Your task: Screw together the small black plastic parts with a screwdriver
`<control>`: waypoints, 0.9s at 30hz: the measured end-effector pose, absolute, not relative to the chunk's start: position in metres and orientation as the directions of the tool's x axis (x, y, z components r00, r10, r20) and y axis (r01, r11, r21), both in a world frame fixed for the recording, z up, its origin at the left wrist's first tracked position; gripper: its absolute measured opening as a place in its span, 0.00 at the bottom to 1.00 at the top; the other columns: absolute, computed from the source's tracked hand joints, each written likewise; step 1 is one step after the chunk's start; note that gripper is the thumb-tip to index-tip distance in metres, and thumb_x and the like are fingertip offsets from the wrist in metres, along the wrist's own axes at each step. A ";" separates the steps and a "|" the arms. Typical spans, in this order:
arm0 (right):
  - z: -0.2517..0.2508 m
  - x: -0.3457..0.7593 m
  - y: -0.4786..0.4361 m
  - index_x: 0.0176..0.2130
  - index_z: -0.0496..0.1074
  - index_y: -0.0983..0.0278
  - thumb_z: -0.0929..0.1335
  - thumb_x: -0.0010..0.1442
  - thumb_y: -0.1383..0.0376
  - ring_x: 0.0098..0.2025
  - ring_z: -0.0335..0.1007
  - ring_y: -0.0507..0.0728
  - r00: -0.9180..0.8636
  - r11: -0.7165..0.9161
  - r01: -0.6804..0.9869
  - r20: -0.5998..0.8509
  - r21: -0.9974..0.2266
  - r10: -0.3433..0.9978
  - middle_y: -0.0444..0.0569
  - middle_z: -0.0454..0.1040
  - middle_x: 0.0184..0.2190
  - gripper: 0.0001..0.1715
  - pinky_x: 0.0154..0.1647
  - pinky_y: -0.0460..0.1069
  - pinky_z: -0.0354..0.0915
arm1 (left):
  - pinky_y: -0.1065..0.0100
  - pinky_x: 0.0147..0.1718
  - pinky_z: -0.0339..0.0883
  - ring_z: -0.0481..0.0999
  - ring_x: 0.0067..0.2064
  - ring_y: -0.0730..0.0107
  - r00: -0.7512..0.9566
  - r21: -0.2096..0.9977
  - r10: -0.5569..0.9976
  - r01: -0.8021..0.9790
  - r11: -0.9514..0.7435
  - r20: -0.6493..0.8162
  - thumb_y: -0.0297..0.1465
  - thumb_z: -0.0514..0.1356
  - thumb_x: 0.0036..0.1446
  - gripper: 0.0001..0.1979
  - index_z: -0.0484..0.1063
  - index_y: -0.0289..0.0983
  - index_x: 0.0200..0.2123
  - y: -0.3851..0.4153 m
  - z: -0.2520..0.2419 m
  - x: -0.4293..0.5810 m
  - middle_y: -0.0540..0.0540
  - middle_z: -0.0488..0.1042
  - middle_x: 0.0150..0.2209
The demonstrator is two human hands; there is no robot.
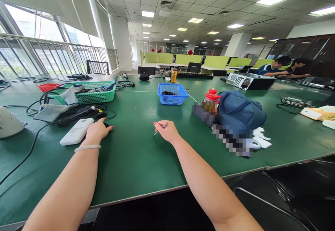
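Note:
My right hand (pixel 167 131) is closed around a slim pen-like tool (pixel 156 133), its thin metal tip pointing down and left toward the green table. A brownish-gold end of the tool shows above the fingers. On the left, my left hand (pixel 98 130) lies low over the table with thumb and fingers apart. It is next to a white power-bank-like box (pixel 76 132), which the hand partly covers. A small black thing (pixel 106 125) shows between thumb and fingers; I cannot tell whether the hand touches it.
A green basket (pixel 95 97) with cloth and cables stands behind my left hand, among black cables. Ahead is a blue basket (pixel 172 99) with black items. Rightward are a navy bag (pixel 239 114), a red-lidded jar (pixel 211 96) and a computer case (pixel 248 81). Two people sit far right.

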State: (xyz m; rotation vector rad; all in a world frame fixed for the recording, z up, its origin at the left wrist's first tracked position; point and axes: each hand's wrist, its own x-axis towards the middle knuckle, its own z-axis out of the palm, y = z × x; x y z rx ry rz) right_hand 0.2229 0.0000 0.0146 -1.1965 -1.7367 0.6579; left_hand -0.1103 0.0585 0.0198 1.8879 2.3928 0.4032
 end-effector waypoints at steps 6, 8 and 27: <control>0.013 0.222 0.002 0.17 0.67 0.61 0.67 0.57 0.50 0.23 0.57 0.51 -0.124 0.421 0.443 0.411 -0.792 0.903 0.41 0.62 0.18 0.25 0.25 0.47 0.53 | 0.59 0.58 0.62 0.73 0.57 0.56 0.330 0.508 0.942 0.822 -0.258 -0.055 0.37 0.64 0.47 0.46 0.52 0.41 0.69 0.039 0.030 -0.052 0.42 0.71 0.59; 0.015 0.223 0.002 0.19 0.70 0.61 0.68 0.56 0.50 0.26 0.61 0.52 -0.110 0.444 0.434 0.443 -0.784 0.890 0.43 0.67 0.21 0.23 0.28 0.47 0.56 | 0.58 0.59 0.62 0.70 0.60 0.56 0.468 0.618 0.881 0.712 -0.333 -0.065 0.38 0.65 0.45 0.48 0.52 0.41 0.69 0.031 0.028 -0.030 0.41 0.67 0.62; 0.027 0.224 -0.008 0.19 0.65 0.62 0.60 0.60 0.37 0.21 0.55 0.51 0.028 0.461 0.374 0.507 -0.805 0.862 0.43 0.59 0.15 0.36 0.25 0.48 0.54 | 0.64 0.41 0.70 0.78 0.39 0.59 0.508 0.527 0.855 0.700 -0.482 0.107 0.39 0.64 0.49 0.17 0.79 0.40 0.42 0.020 0.008 0.029 0.47 0.80 0.39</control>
